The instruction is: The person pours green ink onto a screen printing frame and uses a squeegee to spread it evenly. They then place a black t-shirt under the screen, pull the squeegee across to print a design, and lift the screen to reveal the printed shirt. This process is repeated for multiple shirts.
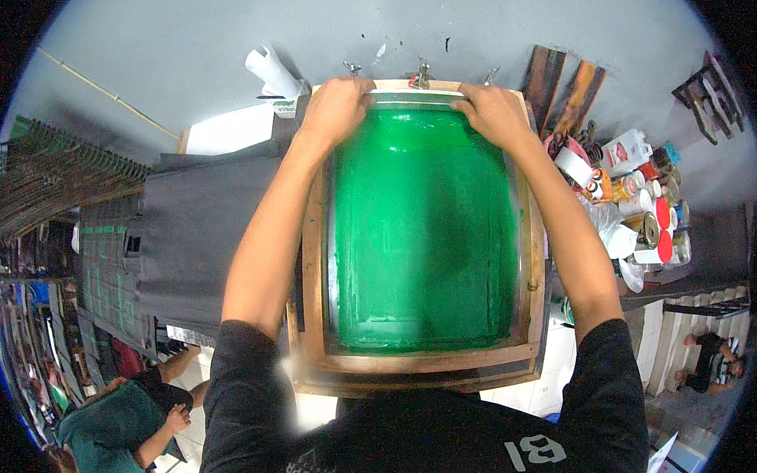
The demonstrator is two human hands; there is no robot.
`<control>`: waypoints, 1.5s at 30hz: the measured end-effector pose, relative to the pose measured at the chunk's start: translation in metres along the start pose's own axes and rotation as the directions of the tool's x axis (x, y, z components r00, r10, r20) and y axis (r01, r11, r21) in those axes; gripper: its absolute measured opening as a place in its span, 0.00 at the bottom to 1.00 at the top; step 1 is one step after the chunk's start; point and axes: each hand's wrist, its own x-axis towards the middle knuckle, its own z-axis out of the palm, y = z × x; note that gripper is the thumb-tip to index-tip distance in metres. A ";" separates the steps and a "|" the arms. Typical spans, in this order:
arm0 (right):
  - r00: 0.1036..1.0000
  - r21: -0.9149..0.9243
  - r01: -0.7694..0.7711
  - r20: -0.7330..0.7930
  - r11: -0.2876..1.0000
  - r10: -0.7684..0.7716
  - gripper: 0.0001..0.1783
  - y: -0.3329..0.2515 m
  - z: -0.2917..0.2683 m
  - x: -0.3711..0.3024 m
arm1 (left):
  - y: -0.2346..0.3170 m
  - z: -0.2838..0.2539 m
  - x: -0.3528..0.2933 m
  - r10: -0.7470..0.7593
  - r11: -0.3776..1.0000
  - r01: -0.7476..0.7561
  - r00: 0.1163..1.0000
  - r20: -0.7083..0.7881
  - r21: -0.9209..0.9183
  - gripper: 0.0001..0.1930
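A wooden-framed printing screen [416, 364] lies in front of me, its mesh covered with glossy green ink [420, 230]. Across its far end runs a pale, straight-edged squeegee [417, 93]. My left hand [337, 108] is closed over the left end of the squeegee, and my right hand [493, 114] over the right end. Both thumbs point inward, while the other fingers are mostly hidden behind the bar. Both arms stretch out along the sides of the screen. Just beyond the far edge, a metal clamp [420, 74] stands in the middle, with smaller ones at either side.
Cans, jars and bottles [646, 212] crowd the right side. Two stained boards [559, 93] lean on the grey wall. Dark fabric [204, 230] covers the surface at left, near a white paper roll [272, 70]. A person in green [113, 427] sits lower left; another person [714, 363] is far right.
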 end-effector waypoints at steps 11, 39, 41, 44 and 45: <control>1.000 -0.027 0.014 0.012 1.000 -0.014 0.26 -0.009 0.016 -0.019 | -0.009 0.009 -0.018 -0.033 0.999 0.033 0.999 0.035 -0.007 0.14; 0.994 0.061 0.101 -0.046 0.993 -0.098 0.19 -0.123 -0.019 -0.250 | 0.120 -0.032 -0.261 -0.052 0.982 0.058 0.998 0.040 -0.179 0.08; 0.996 0.070 0.090 -0.010 0.994 -0.089 0.18 -0.133 -0.023 -0.271 | 0.132 -0.035 -0.282 -0.057 0.977 0.066 0.997 0.050 -0.201 0.08; 0.996 0.080 0.079 0.034 0.994 -0.082 0.16 -0.147 -0.028 -0.299 | 0.147 -0.040 -0.308 -0.049 0.976 0.061 0.997 0.063 -0.208 0.10; 0.996 0.086 0.074 0.047 0.994 -0.078 0.16 -0.150 -0.030 -0.308 | 0.151 -0.042 -0.317 -0.053 0.976 0.068 0.996 0.078 -0.206 0.11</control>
